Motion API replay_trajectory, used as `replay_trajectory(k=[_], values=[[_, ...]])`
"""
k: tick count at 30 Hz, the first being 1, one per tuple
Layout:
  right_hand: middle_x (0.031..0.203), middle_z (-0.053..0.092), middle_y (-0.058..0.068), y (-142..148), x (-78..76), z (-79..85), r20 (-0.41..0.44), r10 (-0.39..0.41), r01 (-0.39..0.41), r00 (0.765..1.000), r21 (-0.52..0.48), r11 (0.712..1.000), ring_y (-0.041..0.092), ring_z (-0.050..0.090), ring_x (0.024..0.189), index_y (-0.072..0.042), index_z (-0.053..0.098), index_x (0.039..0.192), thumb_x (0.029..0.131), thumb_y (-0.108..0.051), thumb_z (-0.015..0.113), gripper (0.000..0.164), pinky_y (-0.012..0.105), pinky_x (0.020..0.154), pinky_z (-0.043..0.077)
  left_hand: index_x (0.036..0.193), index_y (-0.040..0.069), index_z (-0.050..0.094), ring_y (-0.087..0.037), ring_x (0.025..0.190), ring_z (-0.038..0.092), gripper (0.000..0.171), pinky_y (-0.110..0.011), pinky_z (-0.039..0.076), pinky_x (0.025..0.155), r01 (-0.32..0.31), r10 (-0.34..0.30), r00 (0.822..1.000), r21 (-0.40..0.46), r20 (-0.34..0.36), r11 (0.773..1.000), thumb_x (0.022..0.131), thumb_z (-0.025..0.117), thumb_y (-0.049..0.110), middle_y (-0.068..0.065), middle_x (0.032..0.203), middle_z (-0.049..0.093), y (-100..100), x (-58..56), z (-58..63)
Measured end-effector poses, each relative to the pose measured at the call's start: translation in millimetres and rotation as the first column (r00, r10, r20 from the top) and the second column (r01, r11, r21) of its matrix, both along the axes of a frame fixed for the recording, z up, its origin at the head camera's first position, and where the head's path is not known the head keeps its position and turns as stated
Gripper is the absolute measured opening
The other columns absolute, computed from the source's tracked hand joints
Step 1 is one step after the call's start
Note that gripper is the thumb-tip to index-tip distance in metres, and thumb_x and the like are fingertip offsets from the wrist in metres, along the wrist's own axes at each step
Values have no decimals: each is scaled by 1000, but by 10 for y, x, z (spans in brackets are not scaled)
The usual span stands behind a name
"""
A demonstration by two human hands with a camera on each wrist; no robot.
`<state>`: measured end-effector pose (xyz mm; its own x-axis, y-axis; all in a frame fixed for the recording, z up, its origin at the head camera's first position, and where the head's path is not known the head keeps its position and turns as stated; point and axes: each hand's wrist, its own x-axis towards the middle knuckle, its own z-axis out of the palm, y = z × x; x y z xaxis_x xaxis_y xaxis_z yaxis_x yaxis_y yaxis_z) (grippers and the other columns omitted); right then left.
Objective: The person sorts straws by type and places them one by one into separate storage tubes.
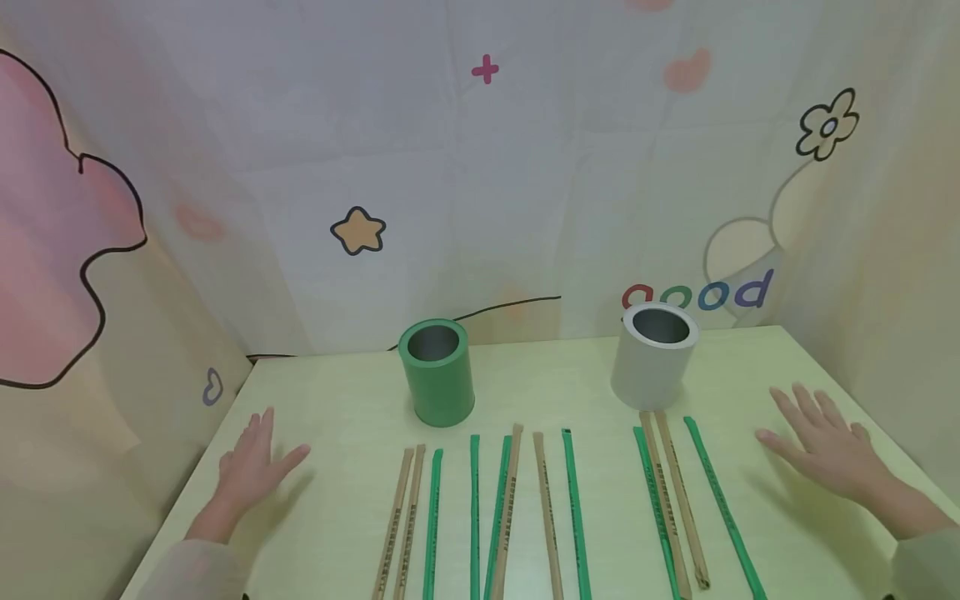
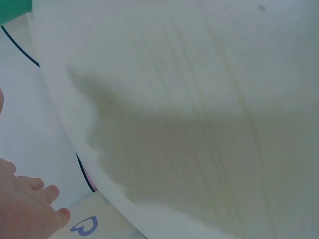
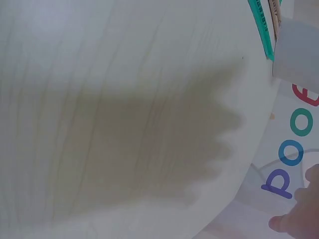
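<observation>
My left hand (image 1: pixel 247 467) is held over the left side of the table, thumb stretched out and nothing in it. On the far right my right hand (image 1: pixel 828 446) hovers with fingers spread, also holding nothing; its shadow falls below. Between them lie several thin paper-wrapped sticks, some in green wrappers (image 1: pixel 576 508), some in brown wrappers (image 1: pixel 547 508), with a few overlapping. Behind these stand a green cup (image 1: pixel 442 387) at centre left and a white cup (image 1: pixel 651 371) at centre right, both upright with dark interiors. Nearest my right hand is a slanted green-wrapped stick (image 1: pixel 723 504).
The pale wood-look table (image 1: pixel 330 517) ends at a back edge just behind the cups. A printed curtain (image 1: pixel 510 183) hangs behind it and along both sides, with a star, a flower and coloured letters.
</observation>
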<state>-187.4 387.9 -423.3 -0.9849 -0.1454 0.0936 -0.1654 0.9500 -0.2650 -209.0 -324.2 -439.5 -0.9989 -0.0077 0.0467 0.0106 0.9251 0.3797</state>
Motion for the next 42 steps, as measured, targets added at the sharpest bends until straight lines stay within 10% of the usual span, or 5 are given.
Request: replay_trajectory(k=[13,19,42], values=[[139,12,35,-235,-75,86,-54,60,-67,997,-148,987,53,18,123,3,16,139,89,-35,48,70,69,86,20,142,4,-1,-45,129,15,97,-64,16,97,38,-28,998,228,-50,973,79,56,51,-23,146,9,375,-152,45],[125,37,35,-312,-89,89,-136,32,-53,990,-149,987,48,51,95,8,29,131,84,-29,58,66,59,72,40,142,13,-6,-40,131,18,97,-60,22,98,80,-67,997,346,-50,935,79,58,48,-16,148,8,626,-202,121],[109,49,35,-438,-60,-72,73,-5,30,997,-344,938,34,59,83,9,25,131,85,-25,58,66,26,55,48,142,16,-7,-29,135,16,104,-54,21,104,197,-127,977,508,-170,839,74,68,40,-8,149,10,1390,-525,331]])
